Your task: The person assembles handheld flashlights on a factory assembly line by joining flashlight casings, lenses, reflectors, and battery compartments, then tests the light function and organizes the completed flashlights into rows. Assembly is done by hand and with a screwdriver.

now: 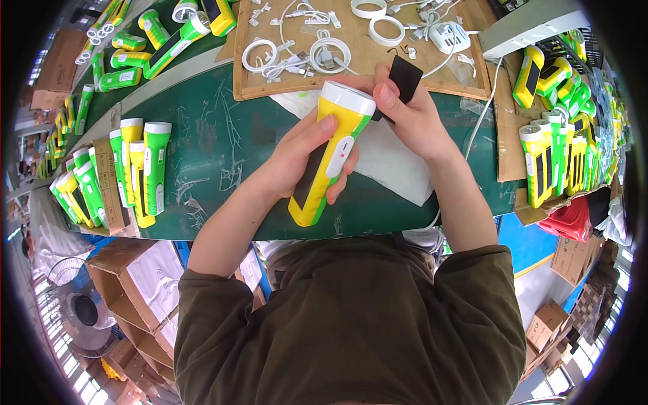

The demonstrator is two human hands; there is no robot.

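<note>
A yellow flashlight (pixel 345 121) with green edging, a white head and a dark panel is wrapped in the fingers of my left hand (pixel 302 150). It slants over the green table, head end away from me. On its side is a white switch strip with a small red mark. My right hand (pixel 410 113) is beside the head, pinching a flat black rectangular piece (pixel 406 77) between thumb and fingers. That piece's lower part is hidden by the fingers, so I cannot tell whether it touches the flashlight. A white sheet (pixel 391 165) lies beneath the hands.
A wooden board (pixel 297 86) holds white cables, rings (pixel 387 31) and a white charging block (pixel 450 37). Upright flashlights (pixel 146 165) stand at left; others lie at far left. At right, cardboard boxes (pixel 509 145) hold many more. A white cable (pixel 480 111) crosses the table's right side.
</note>
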